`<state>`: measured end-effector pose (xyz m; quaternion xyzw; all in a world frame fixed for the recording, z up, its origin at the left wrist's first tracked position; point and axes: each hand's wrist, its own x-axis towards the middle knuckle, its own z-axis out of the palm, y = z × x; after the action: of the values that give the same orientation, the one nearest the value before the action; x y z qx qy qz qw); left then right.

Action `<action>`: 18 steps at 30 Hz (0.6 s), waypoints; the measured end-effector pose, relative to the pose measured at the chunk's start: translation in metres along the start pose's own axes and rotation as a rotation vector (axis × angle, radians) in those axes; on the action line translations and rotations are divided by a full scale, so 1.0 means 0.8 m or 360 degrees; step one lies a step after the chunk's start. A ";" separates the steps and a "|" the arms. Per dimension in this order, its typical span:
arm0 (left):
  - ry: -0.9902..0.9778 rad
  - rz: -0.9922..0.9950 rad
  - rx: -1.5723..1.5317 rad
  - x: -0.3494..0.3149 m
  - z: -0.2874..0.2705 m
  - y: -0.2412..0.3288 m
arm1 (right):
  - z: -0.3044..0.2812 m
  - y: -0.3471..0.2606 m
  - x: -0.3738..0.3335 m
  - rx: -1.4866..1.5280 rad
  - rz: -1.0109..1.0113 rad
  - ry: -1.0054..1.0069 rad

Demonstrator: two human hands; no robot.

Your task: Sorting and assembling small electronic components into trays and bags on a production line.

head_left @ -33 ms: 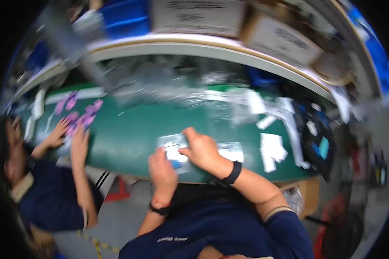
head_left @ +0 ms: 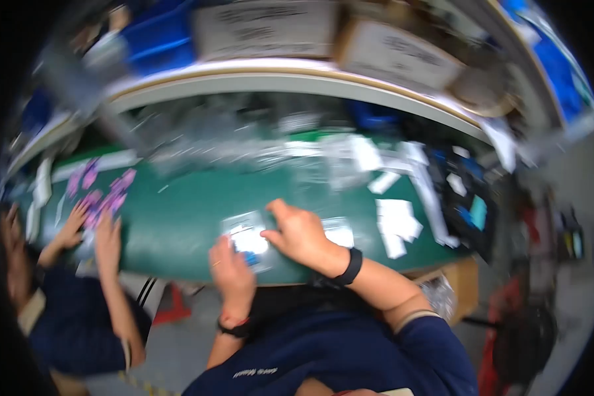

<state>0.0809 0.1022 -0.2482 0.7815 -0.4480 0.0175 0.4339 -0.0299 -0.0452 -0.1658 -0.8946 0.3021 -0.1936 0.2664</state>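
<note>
A small clear plastic bag with something white and blue inside lies flat on the green table in front of me. My left hand rests at its lower left edge, fingers stretched out. On the bag's right side is my right hand, its thumb and index finger apart and the other fingers bent. I see nothing held between that thumb and finger. Just right of my right hand lies a second clear bag with white contents, partly covered by the hand. Blur hides fine detail.
White paper pieces and a black heap lie to the right. Clear plastic bags pile along the back under a shelf. At left, a co-worker's hands touch pink-purple pieces.
The whole view has shifted, so the table and hands appear farther left and slightly lower. My hands keep nearly the same places around the bag.
</note>
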 end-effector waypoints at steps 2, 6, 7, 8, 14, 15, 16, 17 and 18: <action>0.0158 0.0061 0.0024 -0.014 -0.011 -0.021 | -0.058 0.000 -0.021 -0.0049 0.0000 0.0231; 0.0092 0.0314 0.0083 -0.010 -0.024 0.005 | -0.206 0.092 -0.092 -0.0479 0.0346 0.0889; 0.0065 0.0404 0.0040 -0.008 -0.021 0.015 | -0.244 0.126 -0.117 -0.0628 0.0645 0.0939; 0.0059 0.0431 0.0011 -0.004 -0.015 0.027 | -0.280 0.161 -0.142 -0.0718 0.0696 0.1043; -0.0704 0.0907 -0.0146 -0.010 0.017 0.081 | -0.372 0.273 -0.206 -0.0606 0.1078 0.0333; -0.0773 0.0918 -0.0153 -0.014 0.026 0.083 | -0.373 0.267 -0.204 -0.0547 0.1200 0.0296; -0.0789 0.0919 -0.0149 -0.017 0.035 0.088 | -0.377 0.273 -0.209 -0.0619 0.1147 0.0294; -0.0805 0.0918 -0.0145 -0.019 0.041 0.093 | -0.380 0.280 -0.212 -0.0689 0.1091 0.0295; -0.0798 0.0875 -0.0095 -0.020 0.044 0.098 | -0.380 0.282 -0.211 -0.0723 0.1139 0.0260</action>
<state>0.0028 0.0718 -0.2249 0.5991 -0.7338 -0.0717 0.3123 -0.4078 -0.1982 -0.0931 -0.7511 0.6483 -0.0877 0.0884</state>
